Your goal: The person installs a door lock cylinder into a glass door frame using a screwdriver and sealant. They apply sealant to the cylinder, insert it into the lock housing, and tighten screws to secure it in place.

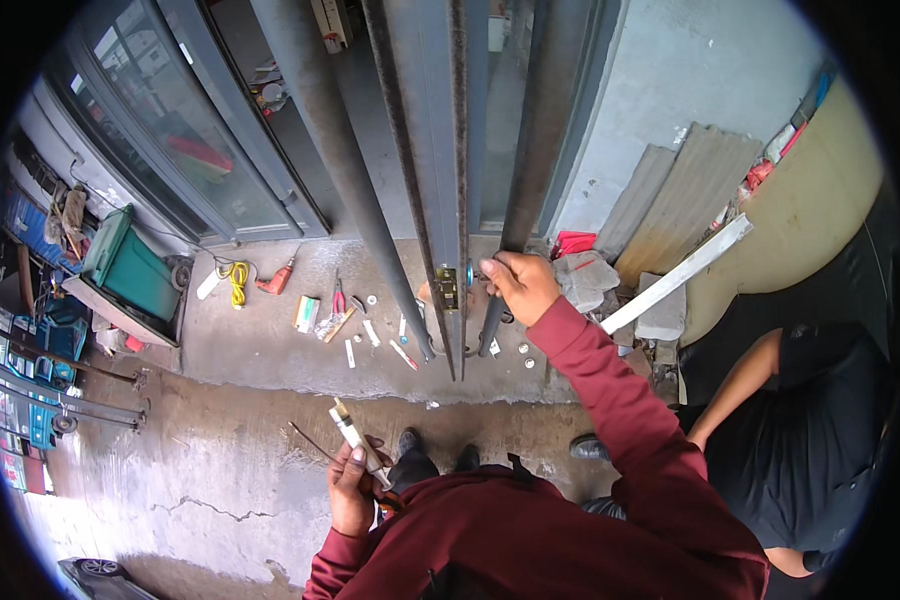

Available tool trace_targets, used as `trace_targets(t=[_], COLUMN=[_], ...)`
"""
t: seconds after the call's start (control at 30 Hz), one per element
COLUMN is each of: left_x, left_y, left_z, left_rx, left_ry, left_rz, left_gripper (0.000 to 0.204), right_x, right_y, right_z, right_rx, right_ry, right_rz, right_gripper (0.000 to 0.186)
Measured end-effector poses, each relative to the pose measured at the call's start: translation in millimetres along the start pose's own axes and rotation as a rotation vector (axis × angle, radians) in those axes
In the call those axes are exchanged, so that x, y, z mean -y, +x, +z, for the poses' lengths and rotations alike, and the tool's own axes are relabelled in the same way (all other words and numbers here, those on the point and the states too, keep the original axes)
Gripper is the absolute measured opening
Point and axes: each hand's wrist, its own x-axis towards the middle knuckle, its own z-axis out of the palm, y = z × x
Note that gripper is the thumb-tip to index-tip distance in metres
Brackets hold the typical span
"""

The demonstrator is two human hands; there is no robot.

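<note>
My left hand (348, 497) is closed around a white, syringe-like tube (358, 436) with a brass-coloured tip. A screwdriver is in the same grip: its thin shaft (310, 440) sticks out to the left and its dark and orange handle (388, 500) shows below. My right hand (526, 288) pinches something small at the side of the upright door edge; my fingers cover most of it. A blue round part (470, 274) shows just left of those fingertips. Beside it, a brass-coloured lock plate (448, 289) is set in the grey door's narrow edge (455, 335).
On the concrete ledge lie a red drill (277, 279), a yellow cord (236, 283), red-handled pliers (339, 296) and several small parts. Long grey pipe handles (370, 210) flank the door edge. At right are broken blocks (584, 280), a white bar (682, 274) and a person in black (810, 420).
</note>
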Motion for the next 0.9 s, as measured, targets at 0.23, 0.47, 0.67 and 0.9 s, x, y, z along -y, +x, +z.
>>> trace_targets(t=[0.23,0.47,0.67,0.9], left_x=[-1.2,0.9,-0.4,-0.1], left_y=[0.7,0.3,0.3,4.6], left_z=[-0.2,-1.9,-5.8,-7.6], left_rx=[0.001,-0.018,-0.022,0.0], left_ry=[-0.002,-0.084,0.009,-0.001], left_rz=[-0.012,-0.018,-0.039,-0.052], left_gripper=[0.038,0.034,0.038,0.039], right_x=[9.3,-5.8,-36.5,-11.8], right_y=[14.9,-11.1,24.0,7.6], right_z=[-14.2,2.9,-12.4,-11.9], right_rx=[0.25,-0.163,0.75,0.054], right_ry=[0.54,-0.21,1.412,0.58], right_rz=[0.686,-0.301,0.703,0.503], right_gripper=[0.041,0.038,0.034,0.042])
